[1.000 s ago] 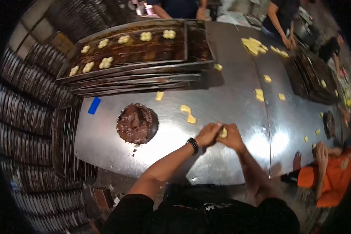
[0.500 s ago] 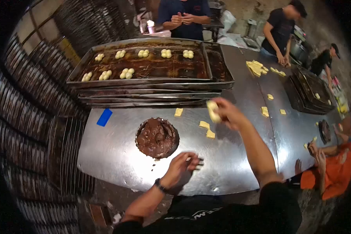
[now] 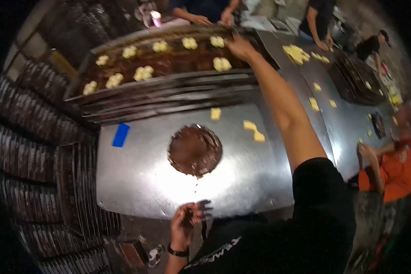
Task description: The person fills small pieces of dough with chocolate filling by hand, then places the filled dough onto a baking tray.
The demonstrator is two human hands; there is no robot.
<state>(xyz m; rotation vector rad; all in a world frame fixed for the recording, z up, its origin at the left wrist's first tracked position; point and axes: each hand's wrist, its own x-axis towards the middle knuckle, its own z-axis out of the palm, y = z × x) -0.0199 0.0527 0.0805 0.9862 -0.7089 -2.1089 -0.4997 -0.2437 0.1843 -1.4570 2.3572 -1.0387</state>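
My right hand (image 3: 241, 47) reaches over the right end of the top baking tray (image 3: 169, 78), beside a cluster of pale dough balls (image 3: 218, 42). Motion blurs its fingers, and no dough shows in them. Just below and left of this hand, another dough cluster (image 3: 222, 64) rests in the tray near its front rim. My left hand (image 3: 183, 224), wearing a dark wristband, hangs at the table's near edge. Its fingers are loosely curled and apart, with nothing visible in them. Between the left hand and the trays sits a round container of chocolate-brown paste (image 3: 194, 150).
Flat yellow dough pieces (image 3: 216, 113) and a blue scraper-like rectangle (image 3: 121, 135) lie on the metal table (image 3: 141, 182). Stacked trays (image 3: 356, 80) stand at right. Co-workers are across the table and at right, one in an orange shirt (image 3: 399, 173). Racks line the left.
My right hand has moved up and away to the tray, and the dough it held is gone from it. A new dough cluster sits at the tray's front right. My left hand has drawn back.
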